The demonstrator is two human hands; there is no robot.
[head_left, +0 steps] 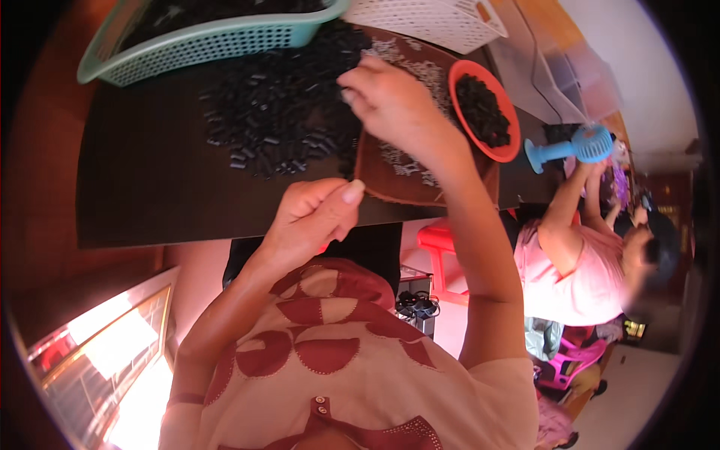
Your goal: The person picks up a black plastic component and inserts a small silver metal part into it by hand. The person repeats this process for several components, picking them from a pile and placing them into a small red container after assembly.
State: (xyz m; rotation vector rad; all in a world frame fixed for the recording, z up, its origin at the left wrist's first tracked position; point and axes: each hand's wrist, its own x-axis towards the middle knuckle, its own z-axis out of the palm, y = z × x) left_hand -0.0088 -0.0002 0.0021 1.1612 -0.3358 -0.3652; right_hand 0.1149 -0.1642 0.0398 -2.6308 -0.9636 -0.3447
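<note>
My left hand (319, 221) is closed at the table's near edge, thumb pressed against the curled fingers; what it holds, if anything, is too small to make out. Farther out, my right hand (390, 97) reaches over the border between a heap of small black tube-shaped pieces (274, 112) and a brown mat (382, 169). Its fingers are bent together in a pinch, and anything in them is hidden. Small silvery pieces (401, 159) lie scattered on the mat. Right of that hand, an orange-red bowl (513, 142) contains more black pieces.
A teal perforated basket (206, 56) of dark pieces stands at the back left of the dark table (142, 180). Behind the mat is a white perforated basket (427, 22). A small blue fan (592, 142) stands at the right, near another person in pink (570, 262). A red stool (439, 244) is below.
</note>
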